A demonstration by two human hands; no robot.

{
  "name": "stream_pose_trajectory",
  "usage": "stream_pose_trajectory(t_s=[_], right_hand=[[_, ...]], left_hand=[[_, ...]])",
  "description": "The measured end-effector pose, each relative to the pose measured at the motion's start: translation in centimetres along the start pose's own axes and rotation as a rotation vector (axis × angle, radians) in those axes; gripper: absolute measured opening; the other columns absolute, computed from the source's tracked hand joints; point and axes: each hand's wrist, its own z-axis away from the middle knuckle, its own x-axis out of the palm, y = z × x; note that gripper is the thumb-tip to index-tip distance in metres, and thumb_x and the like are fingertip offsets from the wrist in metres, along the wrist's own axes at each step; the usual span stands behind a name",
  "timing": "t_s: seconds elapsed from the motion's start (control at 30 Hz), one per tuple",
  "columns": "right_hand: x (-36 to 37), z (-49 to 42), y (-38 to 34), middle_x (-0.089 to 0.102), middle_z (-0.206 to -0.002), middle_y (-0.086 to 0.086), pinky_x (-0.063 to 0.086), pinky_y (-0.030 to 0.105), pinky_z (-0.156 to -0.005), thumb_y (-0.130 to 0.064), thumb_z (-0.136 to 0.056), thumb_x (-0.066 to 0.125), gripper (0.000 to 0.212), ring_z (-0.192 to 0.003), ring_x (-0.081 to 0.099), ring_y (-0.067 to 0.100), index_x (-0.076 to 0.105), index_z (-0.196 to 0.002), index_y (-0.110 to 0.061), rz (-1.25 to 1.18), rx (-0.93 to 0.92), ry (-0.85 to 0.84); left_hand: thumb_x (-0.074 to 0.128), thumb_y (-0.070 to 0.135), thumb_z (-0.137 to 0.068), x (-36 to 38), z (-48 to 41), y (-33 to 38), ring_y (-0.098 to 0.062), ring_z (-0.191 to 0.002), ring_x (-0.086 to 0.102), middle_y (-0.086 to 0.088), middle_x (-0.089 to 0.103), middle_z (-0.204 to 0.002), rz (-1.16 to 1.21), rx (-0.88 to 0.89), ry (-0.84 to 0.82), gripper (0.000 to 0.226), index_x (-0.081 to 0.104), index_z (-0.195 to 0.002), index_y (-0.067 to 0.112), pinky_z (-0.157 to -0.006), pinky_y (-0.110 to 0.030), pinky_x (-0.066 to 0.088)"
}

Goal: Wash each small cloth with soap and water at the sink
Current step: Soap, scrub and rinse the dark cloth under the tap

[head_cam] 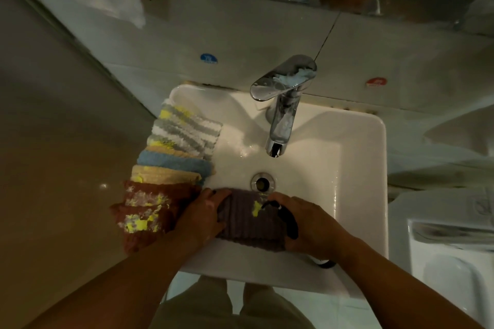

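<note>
Over the sink [361, 141], a purple cloth [248, 224] in the curled grip of left hand [203, 216] and right hand [307, 224]

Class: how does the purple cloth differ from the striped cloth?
The purple cloth is plain; the striped cloth has grey and white bands. Left hand and right hand hold the purple one at the sink's front; the striped one lies untouched on its left rim. Both show yellow smears.

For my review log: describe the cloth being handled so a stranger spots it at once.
Find the white sink under the chrome tap. At its near rim the left hand and right hand grip a ribbed cloth, the only dark purple one; the other cloths overlap along the left rim.
</note>
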Motion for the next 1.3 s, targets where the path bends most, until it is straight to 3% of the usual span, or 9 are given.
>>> stream_pose_trajectory(t_s=[0.23,0.4,0.57,0.73,0.9,1.07,1.17,1.23,1.3], right_hand=[[0.6,-0.7,-0.2,0.059,-0.124,-0.008,0.054,0.034,-0.096,-0.052,-0.076,0.076,0.08,-0.106,0.06,0.012,0.029,-0.141,-0.048,0.048,0.037,0.016],[0.8,-0.6,-0.1,0.055,-0.133,-0.004,0.048,0.03,-0.101,-0.054,-0.081,0.073,0.089,-0.112,0.056,0.013,0.022,-0.153,-0.043,0.103,0.014,-0.013],[0.6,-0.6,0.1,0.055,-0.124,-0.006,0.043,0.021,-0.093,-0.051,-0.08,0.071,0.085,-0.101,0.05,0.006,0.025,-0.15,-0.044,0.08,0.021,0.001],[0.9,-0.7,0.1,0.058,-0.123,-0.007,0.051,0.039,-0.098,-0.053,-0.078,0.067,0.075,-0.106,0.058,0.014,0.028,-0.142,-0.049,0.046,0.033,0.036],[0.8,-0.9,-0.4,0.057,-0.132,-0.004,0.05,0.039,-0.102,-0.052,-0.079,0.069,0.077,-0.113,0.056,0.014,0.034,-0.146,-0.041,0.059,-0.003,-0.008],[0.5,-0.7,-0.2,0.054,-0.144,-0.005,0.047,0.033,-0.108,-0.051,-0.083,0.074,0.107,-0.125,0.055,0.014,-0.003,-0.157,-0.049,-0.002,0.025,-0.048],[-1.1,-0.3,0.4,0.06,-0.131,-0.011,0.047,0.014,-0.098,-0.036,-0.08,0.078,0.105,-0.112,0.061,0.01,0.004,-0.15,-0.059,-0.052,0.075,0.075],[-2.7,-0.6,0.7,0.061,-0.117,-0.019,0.042,0.002,-0.089,-0.025,-0.076,0.084,0.102,-0.103,0.061,0.0,0.018,-0.142,-0.067,-0.107,0.073,0.294],[-4.3,-1.7,1.5,0.06,-0.109,-0.022,0.04,0.0,-0.087,-0.017,-0.073,0.088,0.091,-0.1,0.06,-0.007,0.035,-0.133,-0.061,-0.152,0.056,0.527]], left_hand=[[0.076,0.029,-0.083,0.1,0.2,-0.1,-0.027,-0.123,0.046,-0.003,0.041,-0.136,-0.013,0.001,0.002,0.08,0.036,-0.151,0.035,-0.106,-0.033,0.038],[0.076,0.028,-0.082,0.1,0.2,-0.1,-0.027,-0.122,0.047,-0.003,0.042,-0.136,-0.016,-0.001,0.01,0.079,0.038,-0.15,0.035,-0.105,-0.035,0.04],[0.077,0.029,-0.081,0.0,0.3,-0.1,-0.027,-0.12,0.047,-0.002,0.041,-0.134,-0.015,-0.007,-0.004,0.079,0.037,-0.15,0.036,-0.104,-0.034,0.042],[0.078,0.027,-0.08,0.1,0.2,-0.1,-0.026,-0.119,0.049,-0.002,0.042,-0.133,-0.001,-0.009,0.005,0.081,0.039,-0.15,0.036,-0.104,-0.033,0.042],[0.078,0.027,-0.08,0.1,0.3,-0.1,-0.026,-0.12,0.048,-0.003,0.043,-0.134,-0.014,-0.012,-0.007,0.082,0.038,-0.151,0.035,-0.105,-0.034,0.042],[0.079,0.028,-0.08,0.0,0.4,-0.1,-0.026,-0.119,0.049,-0.002,0.042,-0.134,0.005,-0.019,-0.02,0.082,0.038,-0.15,0.036,-0.105,-0.035,0.043],[0.078,0.027,-0.08,0.1,0.6,-0.2,-0.026,-0.119,0.049,-0.001,0.042,-0.133,0.022,-0.016,-0.01,0.081,0.038,-0.15,0.037,-0.105,-0.036,0.043],[0.077,0.028,-0.081,0.3,0.7,-0.4,-0.025,-0.122,0.049,0.0,0.042,-0.135,0.025,-0.022,-0.006,0.081,0.037,-0.15,0.038,-0.108,-0.036,0.042],[0.075,0.031,-0.083,0.3,0.7,-0.5,-0.023,-0.124,0.048,0.002,0.04,-0.139,0.006,-0.024,-0.006,0.08,0.033,-0.151,0.04,-0.11,-0.035,0.04]])
